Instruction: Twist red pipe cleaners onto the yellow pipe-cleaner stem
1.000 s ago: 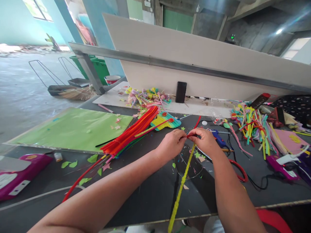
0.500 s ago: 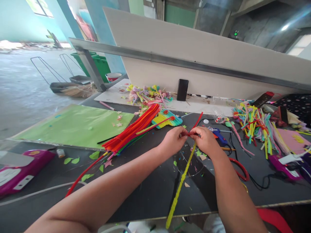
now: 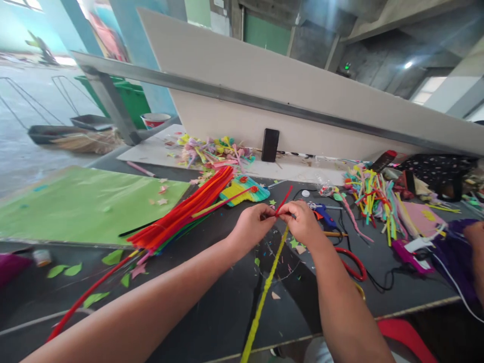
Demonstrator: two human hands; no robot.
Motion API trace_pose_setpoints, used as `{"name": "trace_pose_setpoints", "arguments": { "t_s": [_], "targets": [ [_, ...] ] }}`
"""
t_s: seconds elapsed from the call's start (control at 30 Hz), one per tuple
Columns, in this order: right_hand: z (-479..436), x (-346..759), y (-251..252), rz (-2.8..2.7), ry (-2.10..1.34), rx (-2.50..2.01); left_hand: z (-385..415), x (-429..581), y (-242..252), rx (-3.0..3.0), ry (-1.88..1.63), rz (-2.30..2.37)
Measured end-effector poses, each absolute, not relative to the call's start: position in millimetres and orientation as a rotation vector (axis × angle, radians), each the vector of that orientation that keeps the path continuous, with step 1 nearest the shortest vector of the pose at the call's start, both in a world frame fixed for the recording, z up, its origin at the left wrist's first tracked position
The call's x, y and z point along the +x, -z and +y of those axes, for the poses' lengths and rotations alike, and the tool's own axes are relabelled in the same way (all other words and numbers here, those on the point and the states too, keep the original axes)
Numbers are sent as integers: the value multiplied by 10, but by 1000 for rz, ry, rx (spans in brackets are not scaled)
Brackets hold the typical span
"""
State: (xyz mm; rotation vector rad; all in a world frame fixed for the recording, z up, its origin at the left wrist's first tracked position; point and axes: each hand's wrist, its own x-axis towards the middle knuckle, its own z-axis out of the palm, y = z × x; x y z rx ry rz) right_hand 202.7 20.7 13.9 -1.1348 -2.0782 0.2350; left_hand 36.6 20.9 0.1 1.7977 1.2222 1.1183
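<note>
My left hand [image 3: 251, 225] and my right hand [image 3: 301, 222] meet over the dark table [image 3: 212, 307], fingers pinched together. Between them they hold a thin red pipe cleaner [image 3: 283, 200] whose free end sticks up and away. A long yellow-green pipe cleaner [image 3: 264, 295] runs from under my hands down to the table's near edge. A bundle of red and orange pipe cleaners [image 3: 185, 214] lies just left of my left hand. A yellow and teal woven piece [image 3: 239, 190] lies beyond it.
A green sheet [image 3: 79, 204] covers the left of the table. A blue glue gun [image 3: 322, 214], a red ring [image 3: 351, 262] and a black cord lie right of my hands. Cut coloured pipe cleaners [image 3: 372, 194] pile at the right, a black phone [image 3: 269, 144] leans on the white board. Another person's arm [image 3: 476, 252] shows at far right.
The view has swung right and slightly down. My hands stay pinched on the red pipe cleaner, turning it a little. An arm has come into view at far right.
</note>
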Motion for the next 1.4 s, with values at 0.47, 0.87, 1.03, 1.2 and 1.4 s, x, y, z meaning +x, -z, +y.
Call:
{"name": "trace_pose_setpoints", "arguments": {
  "t_s": [0.47, 0.87, 1.03, 1.2, 1.4],
  "targets": [
    [198, 1986, -92, -2168, -53, -1030, 280, 219, 10, 918, -626, 648],
    [230, 2048, -105, -2146, -103, -1196, 305, 174, -143, 2313, -953, 991],
    [216, 2024, -133, -2161, -135, -1218, 252, 166, -112, 2608, -945, 944],
    [208, 1992, -114, -2145, -116, -1181, 245, 183, -111, 2532, -977, 979],
    [178, 1943, -98, -2124, -46, -1100, 255, 263, -80, 1408, -886, 955]
  ]
}}
